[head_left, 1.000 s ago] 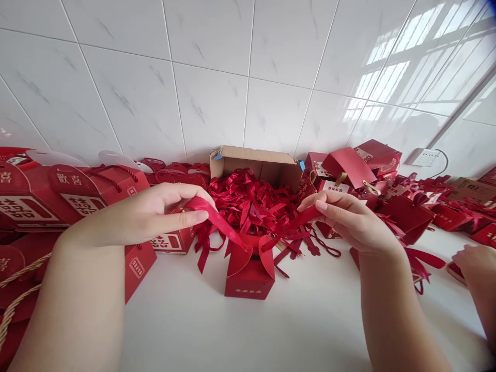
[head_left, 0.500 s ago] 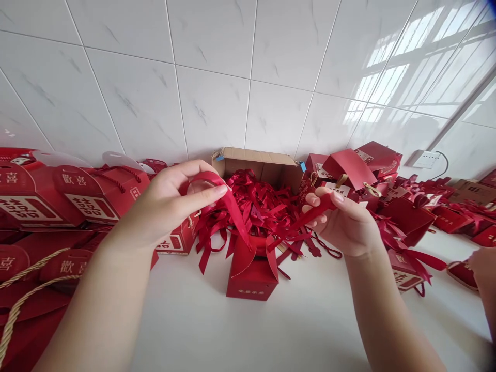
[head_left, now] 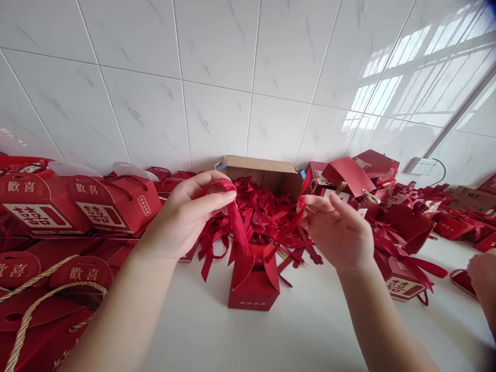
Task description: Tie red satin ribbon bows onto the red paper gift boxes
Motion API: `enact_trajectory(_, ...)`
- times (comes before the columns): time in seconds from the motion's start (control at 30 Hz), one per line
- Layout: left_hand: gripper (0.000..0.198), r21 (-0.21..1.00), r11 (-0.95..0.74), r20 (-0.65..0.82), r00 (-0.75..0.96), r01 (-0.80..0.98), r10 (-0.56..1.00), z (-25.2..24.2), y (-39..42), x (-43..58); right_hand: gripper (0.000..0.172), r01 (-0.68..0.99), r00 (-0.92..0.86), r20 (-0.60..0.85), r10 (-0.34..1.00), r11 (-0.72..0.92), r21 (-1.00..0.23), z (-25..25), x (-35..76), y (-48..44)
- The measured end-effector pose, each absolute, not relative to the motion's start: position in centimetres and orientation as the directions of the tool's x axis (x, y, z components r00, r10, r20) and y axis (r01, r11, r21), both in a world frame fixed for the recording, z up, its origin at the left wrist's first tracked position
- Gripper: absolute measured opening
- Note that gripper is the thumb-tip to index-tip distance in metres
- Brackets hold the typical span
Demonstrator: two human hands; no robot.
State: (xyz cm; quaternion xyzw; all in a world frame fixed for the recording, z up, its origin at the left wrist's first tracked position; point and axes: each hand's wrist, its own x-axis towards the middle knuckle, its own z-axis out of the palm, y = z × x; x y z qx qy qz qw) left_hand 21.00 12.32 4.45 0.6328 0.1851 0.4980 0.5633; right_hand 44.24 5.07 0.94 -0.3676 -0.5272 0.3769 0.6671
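A small red gift box (head_left: 253,289) stands upright on the white table, its top flaps curved inward. A red satin ribbon (head_left: 238,227) passes through the top of it, one length rising to each side. Above and left of the box, my left hand (head_left: 189,212) pinches one length between thumb and fingers, with a loop folded over the fingers. On the other side, my right hand (head_left: 337,227) has the other length at its fingertips, the thumb lifted away from them. Behind the box lies a tangled heap of cut red ribbons (head_left: 263,201).
An open cardboard box (head_left: 263,165) lies against the tiled wall behind the ribbons. Red gift boxes (head_left: 116,206) with rope handles are stacked at left. More red boxes (head_left: 349,173) crowd the right, near a wall socket (head_left: 420,166). Another person's hand (head_left: 482,274) shows at the right edge.
My hands have come closer together. The right hand's grip has shifted from thumb and fingers to the fingertips, with the thumb lifting. The view has tilted slightly upward.
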Motion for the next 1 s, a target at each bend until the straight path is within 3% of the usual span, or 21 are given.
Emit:
enact_trajectory(0.1,0.008,0.870,-0.260,0.444,0.436,-0.418,0.783,4.5,12.1,21.0,0.011,-0.032,0.187,0.551,0.813,0.566,-0.824,0.4,43.2,5.2)
enact_trajectory(0.27,0.007,0.815,-0.187,0.456,0.407,-0.549,0.792,4.6,11.8,21.0,0.013,-0.008,0.212,0.591,0.778,0.607,-0.795,0.4,41.7,5.5)
enact_trajectory(0.43,0.015,0.799,-0.220,0.458,0.328,-0.560,0.826,4.5,11.9,21.1,0.012,0.043,0.185,0.590,0.786,0.593,-0.804,1.7,41.0,5.3)
enact_trajectory(0.6,0.014,0.799,-0.372,0.524,0.244,-0.472,0.816,4.3,11.4,21.2,0.008,0.113,0.224,0.603,0.765,0.595,-0.796,2.9,41.1,5.1)
enact_trajectory(0.77,0.012,0.773,-0.581,0.630,0.199,-0.256,0.751,4.2,10.7,21.5,0.011,0.104,0.218,0.672,0.708,0.668,-0.737,3.0,40.9,5.2)
enact_trajectory(1.0,0.011,0.793,-0.599,0.603,0.283,-0.111,0.746,4.2,10.9,22.0,0.019,0.166,0.321,0.752,0.576,0.747,-0.643,2.8,41.1,5.1)
